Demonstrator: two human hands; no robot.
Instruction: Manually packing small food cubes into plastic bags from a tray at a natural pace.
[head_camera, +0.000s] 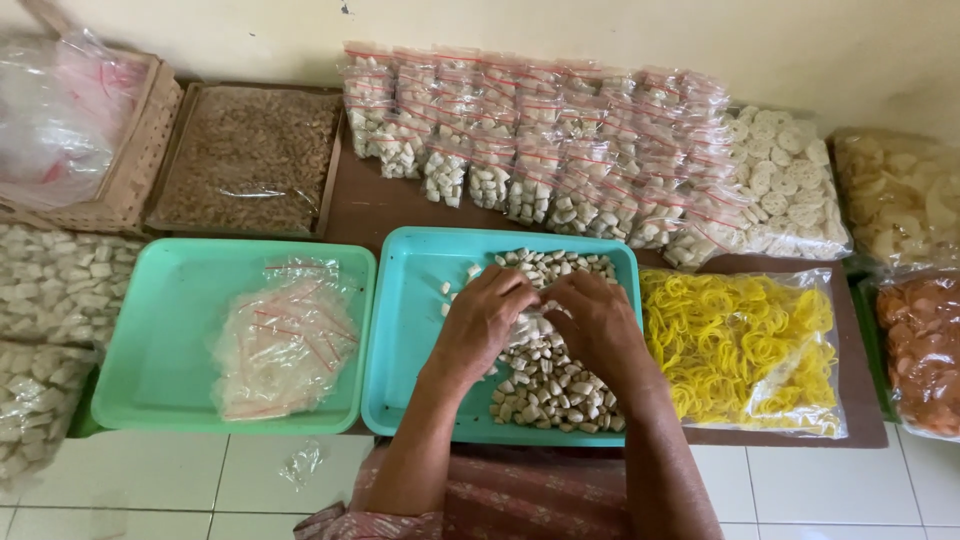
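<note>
1. Centrally placed: blue tray (400, 330) right in front of the body, within easy reach of both hands, heaped with small pale cubes (550, 385), chalky, rough-edged, roughly blocky.
2. Left hand (485, 320) curled over the pile, fingers bent, apparently pinching a small clear bag (528, 325) between the two hands; grip partly hidden, so cannot tell exactly how tight.
3. Right hand (597, 325) likewise cupped, fingertips meeting the left's, seemingly on the same bag's mouth; hard to tell whether cubes lie in the palm.
4. Just to the left, touching side by side: green tray (150, 340) with a loose heap of empty bags (285, 340), thin, crinkly, clear with red strips, likely kept close as a supply.
5. Lined up behind the blue tray, overlapping like shingles: filled bags (540, 140), same pale cubes, glossy film.
6. Right of the blue tray: yellow crackers (740, 345), curly and netlike, in a large clear sack; further right, orange chips (925, 340).
7. Back left: brown tray (250, 160) of small tan grains under film; woven basket (130, 170) beside it.
8. Far left: bulk sacks (55, 285) of more pale cubes, near the floor tiles (820, 490).
</note>
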